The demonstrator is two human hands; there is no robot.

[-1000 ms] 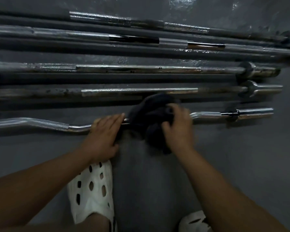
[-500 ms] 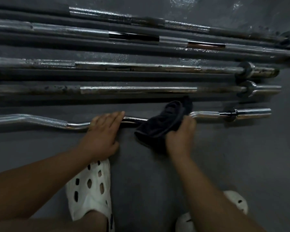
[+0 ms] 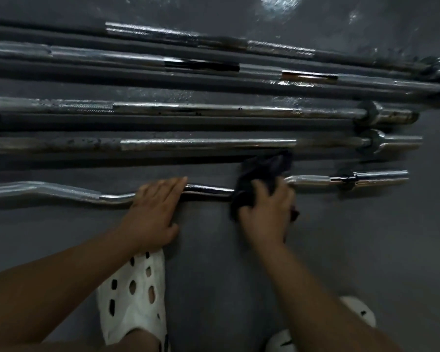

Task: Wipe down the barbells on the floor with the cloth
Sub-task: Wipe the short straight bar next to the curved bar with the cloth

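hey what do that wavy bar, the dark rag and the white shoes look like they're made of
Curl bar: likely chromed steel, with bright mirror-like glints and a knurled grip section.
Cloth: soft dark fabric that bunches and folds under the right hand; the fibre can't be told.
White shoe: probably moulded foam or rubber, matte, one piece with punched holes.

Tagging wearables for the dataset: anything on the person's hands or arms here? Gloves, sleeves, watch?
Nothing is worn. The left hand and right hand are bare, with no gloves, and no rings are visible. Both forearms are uncovered up to the frame edge, so no sleeve, watch or wristband shows. The picture is dim and slightly blurred, so fine marks cannot be ruled out.
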